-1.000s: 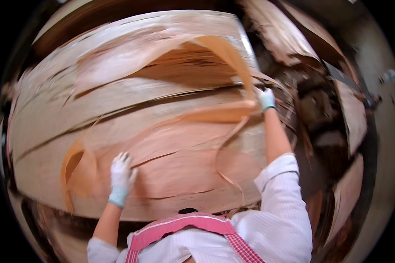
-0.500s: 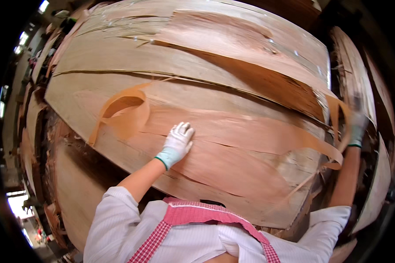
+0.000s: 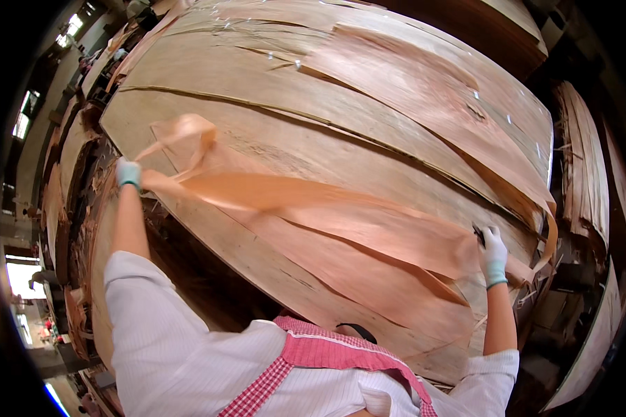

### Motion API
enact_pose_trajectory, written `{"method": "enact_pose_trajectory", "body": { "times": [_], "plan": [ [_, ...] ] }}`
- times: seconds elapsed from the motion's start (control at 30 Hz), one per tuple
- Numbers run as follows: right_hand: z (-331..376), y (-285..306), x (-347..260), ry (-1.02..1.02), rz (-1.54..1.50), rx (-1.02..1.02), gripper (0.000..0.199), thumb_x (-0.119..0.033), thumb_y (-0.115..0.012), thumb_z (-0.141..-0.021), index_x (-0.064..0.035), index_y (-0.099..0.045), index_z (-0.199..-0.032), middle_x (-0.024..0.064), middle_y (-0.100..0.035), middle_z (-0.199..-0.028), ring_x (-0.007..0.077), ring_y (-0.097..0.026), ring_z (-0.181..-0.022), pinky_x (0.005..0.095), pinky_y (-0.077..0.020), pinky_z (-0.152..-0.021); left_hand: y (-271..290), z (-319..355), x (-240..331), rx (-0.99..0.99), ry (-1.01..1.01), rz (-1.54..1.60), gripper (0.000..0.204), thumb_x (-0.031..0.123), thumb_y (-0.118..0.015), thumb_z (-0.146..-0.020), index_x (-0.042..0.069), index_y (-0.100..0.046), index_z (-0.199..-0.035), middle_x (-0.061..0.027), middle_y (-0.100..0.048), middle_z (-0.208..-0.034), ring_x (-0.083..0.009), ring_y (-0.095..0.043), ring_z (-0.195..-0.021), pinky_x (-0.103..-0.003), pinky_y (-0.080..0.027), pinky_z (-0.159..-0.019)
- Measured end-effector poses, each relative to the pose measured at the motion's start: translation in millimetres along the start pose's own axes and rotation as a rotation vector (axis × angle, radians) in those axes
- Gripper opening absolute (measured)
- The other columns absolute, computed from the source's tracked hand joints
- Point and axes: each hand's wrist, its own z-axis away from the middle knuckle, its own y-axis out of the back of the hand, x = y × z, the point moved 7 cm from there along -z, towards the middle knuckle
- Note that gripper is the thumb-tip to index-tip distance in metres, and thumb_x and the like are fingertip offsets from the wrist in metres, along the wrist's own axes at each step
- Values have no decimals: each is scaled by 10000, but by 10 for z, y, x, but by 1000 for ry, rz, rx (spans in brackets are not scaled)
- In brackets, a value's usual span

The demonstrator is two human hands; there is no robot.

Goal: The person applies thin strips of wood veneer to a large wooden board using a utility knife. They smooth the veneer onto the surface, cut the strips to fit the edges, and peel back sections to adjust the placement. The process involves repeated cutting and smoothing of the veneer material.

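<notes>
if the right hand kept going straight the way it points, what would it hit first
Probably the big veneer sheet beyond its fingers; the right hand already grips the loose veneer strip. Depth is hard to judge.

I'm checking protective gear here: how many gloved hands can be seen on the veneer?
2. The left hand grips one end of a thin veneer strip at the stack's left edge; the right hand holds its other end near the right edge. None seem hidden.

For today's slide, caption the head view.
Gloved left hand and right hand hold a long thin reddish wood veneer strip over stacked veneer sheets.
</notes>
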Motion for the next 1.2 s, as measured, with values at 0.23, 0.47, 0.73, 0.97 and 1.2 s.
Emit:
{"method": "enact_pose_trajectory", "body": {
  "times": [0.23,0.47,0.73,0.97,1.2],
  "plan": [
    [213,-135,75,-93,-403,23,469,78,-601,-788,-14,-505,-1238,146,-560,-1231,238,-584,-1104,336,-476,-937,-245,-57,218,-323,-55,661,498,199,-608,-873,-76,-471,-1264,-195,-543,-1265,-291,-524,-1173,-341,-405,-989],
    [-115,-368,-613,133,-282,-190,625,-16,-706,-725,-17,-460,-1299,177,-530,-1285,316,-558,-1141,370,-455,-969,-167,755,1508,237,-561,-270,588,339,-589,-907,11,-410,-1362,-200,-444,-1393,-362,-389,-1313,-495,-272,-1096],
    [-130,-300,-767,-20,28,-267,497,-19,-672,-737,-121,-499,-1192,160,-546,-1145,415,-555,-998,457,-481,-794,-1240,4239,2068,-771,-1332,18,764,394,-663,-808,7,-367,-1397,-191,-384,-1445,-331,-309,-1378,-461,-211,-1142],
    [6,-152,-923,5,58,-168,174,-33,-581,-785,-47,-543,-954,191,-544,-1001,429,-554,-908,454,-455,-730,-1338,4404,1981,-767,-1236,101,798,321,-723,-756,39,-352,-1404,-178,-365,-1450,-323,-302,-1377,-452,-197,-1151],
    [1483,929,-1034,-184,-81,416,243,14,-599,-816,-60,-572,-1046,158,-637,-964,340,-644,-857,380,-512,-720,-982,4038,2088,-745,-1306,288,182,87,-661,-699,63,-612,-872,-180,-586,-1210,-372,-471,-1231,-495,-299,-1088]
  ]
}}
